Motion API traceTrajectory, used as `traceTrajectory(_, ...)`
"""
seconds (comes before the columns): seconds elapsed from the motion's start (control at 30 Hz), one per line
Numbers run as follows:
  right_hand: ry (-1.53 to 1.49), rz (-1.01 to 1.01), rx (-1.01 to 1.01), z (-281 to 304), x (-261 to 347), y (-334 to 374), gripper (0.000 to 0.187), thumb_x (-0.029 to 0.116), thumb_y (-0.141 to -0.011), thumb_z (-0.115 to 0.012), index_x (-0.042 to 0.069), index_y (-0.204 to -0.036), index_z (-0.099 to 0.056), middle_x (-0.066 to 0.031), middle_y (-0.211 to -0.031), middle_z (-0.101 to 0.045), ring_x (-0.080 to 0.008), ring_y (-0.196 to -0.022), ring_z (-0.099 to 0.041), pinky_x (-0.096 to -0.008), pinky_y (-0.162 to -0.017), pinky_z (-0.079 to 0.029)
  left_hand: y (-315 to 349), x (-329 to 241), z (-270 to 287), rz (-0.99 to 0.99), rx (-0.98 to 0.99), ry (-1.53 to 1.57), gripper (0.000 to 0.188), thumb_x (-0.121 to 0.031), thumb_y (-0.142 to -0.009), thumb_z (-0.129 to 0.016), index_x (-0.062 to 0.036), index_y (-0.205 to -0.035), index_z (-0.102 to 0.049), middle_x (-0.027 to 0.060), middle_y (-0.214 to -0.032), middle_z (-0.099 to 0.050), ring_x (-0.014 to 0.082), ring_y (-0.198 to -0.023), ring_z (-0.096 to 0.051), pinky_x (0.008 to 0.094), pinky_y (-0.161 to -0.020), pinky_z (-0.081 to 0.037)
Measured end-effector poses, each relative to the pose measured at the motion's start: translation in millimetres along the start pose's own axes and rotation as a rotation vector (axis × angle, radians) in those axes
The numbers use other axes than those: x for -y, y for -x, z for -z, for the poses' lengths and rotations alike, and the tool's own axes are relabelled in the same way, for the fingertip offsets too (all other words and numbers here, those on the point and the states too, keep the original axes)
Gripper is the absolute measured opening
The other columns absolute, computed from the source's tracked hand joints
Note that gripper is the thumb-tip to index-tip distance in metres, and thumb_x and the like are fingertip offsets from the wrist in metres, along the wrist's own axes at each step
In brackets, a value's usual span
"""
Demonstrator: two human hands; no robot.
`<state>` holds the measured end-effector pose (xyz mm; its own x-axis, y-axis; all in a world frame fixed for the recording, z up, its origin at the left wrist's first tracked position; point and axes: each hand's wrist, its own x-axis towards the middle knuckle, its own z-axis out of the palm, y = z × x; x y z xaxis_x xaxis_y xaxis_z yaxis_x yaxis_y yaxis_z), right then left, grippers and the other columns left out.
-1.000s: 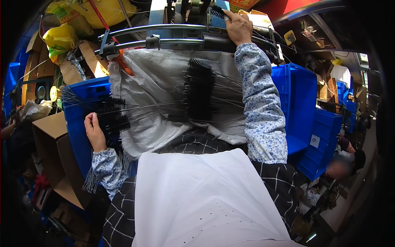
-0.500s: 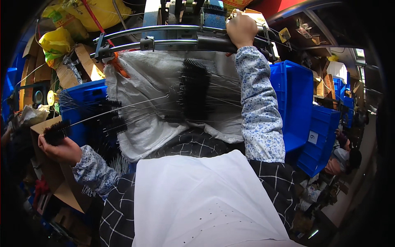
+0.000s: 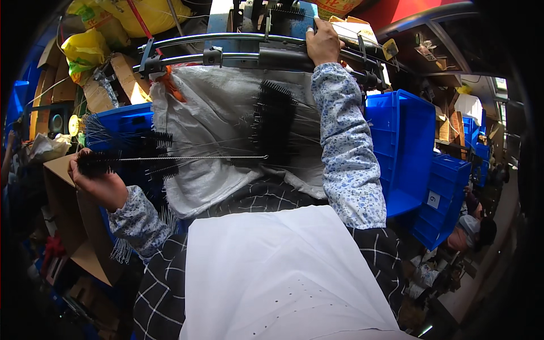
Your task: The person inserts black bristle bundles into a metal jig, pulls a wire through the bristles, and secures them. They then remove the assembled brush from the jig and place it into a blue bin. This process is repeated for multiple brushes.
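one black brush (image 3: 97, 164) is gripped by its bristles in the left hand (image 3: 102, 186), likely leaving its wire stem (image 3: 198, 158) free above the white sack (image 3: 198, 102); the right hand (image 3: 324, 44) is curled by metal rails (image 3: 241, 56), its grip unclear.

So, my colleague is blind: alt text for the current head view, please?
A person's left hand holds a black brush with a twisted wire handle, while the right hand is at a machine with metal rails. More black brushes lie on a white cloth, with blue bins on both sides.
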<state>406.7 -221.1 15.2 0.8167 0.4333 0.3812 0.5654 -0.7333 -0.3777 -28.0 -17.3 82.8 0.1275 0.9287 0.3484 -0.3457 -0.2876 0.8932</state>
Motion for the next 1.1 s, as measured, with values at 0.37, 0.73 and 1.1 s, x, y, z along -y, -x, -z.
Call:
traceTrajectory(0.37, 0.060, 0.026, -0.045, -14, 36, 2, 0.024, 0.019, -0.074, -0.058, 0.008, -0.095, -0.058, -0.0073, -0.093, -0.056, -0.0235, -0.089, -0.054, -0.0452, -0.076, -0.034, 5, 0, 5, -0.111, -0.101, -0.335, 0.033, -0.003, -0.081, -0.047, 0.0033, -0.113, -0.039, 0.0160, -0.109, -0.045, 0.0217, -0.097, -0.052, 0.0318, -0.083, -0.046)
traceTrajectory(0.73, 0.071, 0.019, 0.050, -7, 58, 5, 0.035, 0.018, -0.075, -0.054, 0.007, -0.108, -0.054, -0.0107, -0.101, -0.055, -0.0273, -0.094, -0.053, -0.0445, -0.077, -0.037, 11, -7, -35, 0.126, -0.151, -0.035, 0.033, -0.025, -0.086, -0.041, 0.0000, -0.106, -0.048, 0.0109, -0.095, -0.055, 0.0185, -0.089, -0.054, 0.0291, -0.080, -0.045)
traceTrajectory(1.1, -0.129, 0.000, 0.136, 24, -51, -21, 0.031, 0.024, -0.078, -0.051, 0.008, -0.104, -0.057, -0.0143, -0.100, -0.056, -0.0300, -0.094, -0.051, -0.0425, -0.082, -0.040, 9, -2, -29, 0.099, -0.124, -0.014, 0.032, -0.022, -0.086, -0.042, -0.0003, -0.109, -0.047, 0.0117, -0.102, -0.054, 0.0200, -0.094, -0.054, 0.0308, -0.081, -0.045)
